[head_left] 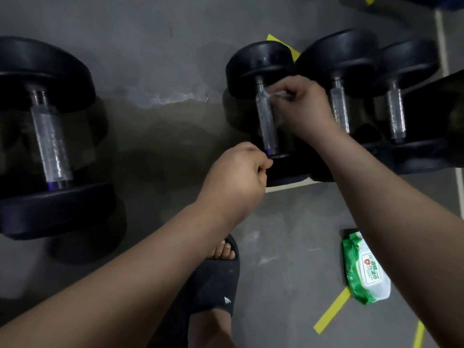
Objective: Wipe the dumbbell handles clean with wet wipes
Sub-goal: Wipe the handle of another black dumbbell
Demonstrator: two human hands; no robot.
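Near the floor's (163, 59) left edge lies a large dumbbell (50, 141), its handle bare and nothing touching it. Towards the middle, the left hand (236, 177) sits with fingers curled against the near head of a smaller dumbbell (267, 126). Whether it grips the rim or only braces against it is hard to tell in this dim view. The right hand (303, 106) pinches a wet wipe (277, 94) against the far end of that dumbbell's handle, so the step in hand looks to be wiping this handle, probably just begun. The next move likely calls for drawing the wipe down the knurled length towards the near head while the left hand keeps the dumbbell from rolling. Two more dumbbells (340, 111) (396, 114) lie just beside it to the right. The pack of wipes (364, 270) lies near the floor's right edge.
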